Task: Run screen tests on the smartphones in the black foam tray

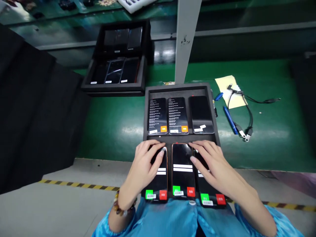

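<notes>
A black foam tray (183, 86) holds two rows of smartphones in front of me. In its near row, the left smartphone (156, 184) lies partly under my left hand (146, 161), whose thumb rests on its screen. My left fingers are apart and reach over its top edge. The middle smartphone (182, 177) shows white bars with green and red buttons. Over the right smartphone (209, 187) lies my right hand (212, 161), fingers apart, the thumb near the middle phone's right edge. Neither hand has lifted a phone; both cover parts of the outer two screens.
Behind the hands, two smartphones (158, 115) (177, 113) show text and a third smartphone (201, 113) is dark. Stacked trays (113, 88) with phones stand back left. A grey post (184, 42) rises behind. A blue pen (230, 119), yellow paper (225, 85) and cables (251, 115) lie right.
</notes>
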`<state>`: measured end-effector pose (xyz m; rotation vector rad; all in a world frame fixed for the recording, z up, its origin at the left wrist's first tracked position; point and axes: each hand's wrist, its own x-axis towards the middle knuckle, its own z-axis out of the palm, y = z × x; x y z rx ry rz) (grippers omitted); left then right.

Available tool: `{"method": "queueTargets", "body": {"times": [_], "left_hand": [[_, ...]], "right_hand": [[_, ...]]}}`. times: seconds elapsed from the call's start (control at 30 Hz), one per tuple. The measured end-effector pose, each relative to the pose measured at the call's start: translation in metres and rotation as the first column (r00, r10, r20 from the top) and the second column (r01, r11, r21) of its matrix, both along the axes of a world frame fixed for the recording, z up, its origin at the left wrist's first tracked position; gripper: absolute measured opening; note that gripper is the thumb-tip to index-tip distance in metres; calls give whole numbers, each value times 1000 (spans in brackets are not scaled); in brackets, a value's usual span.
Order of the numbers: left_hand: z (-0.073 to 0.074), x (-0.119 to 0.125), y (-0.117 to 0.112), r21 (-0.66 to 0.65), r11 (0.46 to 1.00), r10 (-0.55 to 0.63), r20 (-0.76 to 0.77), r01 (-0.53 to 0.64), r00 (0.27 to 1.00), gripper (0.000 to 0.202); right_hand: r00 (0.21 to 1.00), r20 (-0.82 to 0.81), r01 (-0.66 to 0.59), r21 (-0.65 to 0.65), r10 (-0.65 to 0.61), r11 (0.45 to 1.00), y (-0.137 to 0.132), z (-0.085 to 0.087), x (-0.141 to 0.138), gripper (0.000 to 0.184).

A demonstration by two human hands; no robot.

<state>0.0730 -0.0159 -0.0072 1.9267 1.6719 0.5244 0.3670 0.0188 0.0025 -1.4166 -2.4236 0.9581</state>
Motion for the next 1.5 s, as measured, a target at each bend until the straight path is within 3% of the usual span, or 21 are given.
{"method": "queueTargets", "body": {"times": [0.13, 0.2, 0.3, 0.5, 0.6, 0.67, 0.77, 0.83, 1.03, 1.3, 1.4, 1.5], "left_hand": [[4, -29, -18, -30, 999, 14, -20, -15, 1000, 54], [4, -40, -27, -87, 996, -15, -17, 14, 1000, 64], [3, -47, -37, -138, 990, -35, -9, 34, 999, 70], [0, -50, -63, -151, 988, -29, 14, 31, 999, 76], [-3, -54, -79, -173, 982, -69, 31, 73, 997, 92], [-5, -55, -87, -174, 982, -70, 29, 74, 997, 97], [-8, -54, -92, -144, 989, -38, 32, 42, 999, 90], [-9, -52, -91, -98, 995, -19, 52, 24, 998, 84], [-10, -48, -78, 25, 1000, 10, 47, -11, 999, 55], [-20, -43, -71, 80, 997, 0, 65, -5, 998, 48], [-21, -43, -72, 73, 997, 10, 74, -16, 997, 46], [-21, -43, -74, 61, 997, 32, 89, -38, 995, 46]], "right_hand": [[996, 29, -89, 73, 87, 993, -30, -1, 35, 86], [991, 71, -120, 75, 115, 990, -43, -4, 45, 94], [982, 81, -180, 106, 172, 978, -55, -5, 40, 88], [897, -5, -439, 102, 442, 893, -64, 6, 1, 62], [921, -28, -382, 142, 390, 913, -61, 9, 10, 59], [965, -54, -240, 204, 256, 949, -55, 8, 27, 55], [995, -86, -21, 255, 44, 967, -50, 4, 55, 49], [995, -94, 41, 251, -18, 967, -51, -2, 68, 45], [992, -127, 15, 197, 10, 980, -76, -17, 79, 43], [994, -102, -14, 236, 39, 972, -88, -20, 78, 40], [994, -88, -42, 251, 65, 967, -87, -14, 67, 45], [982, -80, -144, 259, 170, 955, -85, -9, 46, 51]]}}
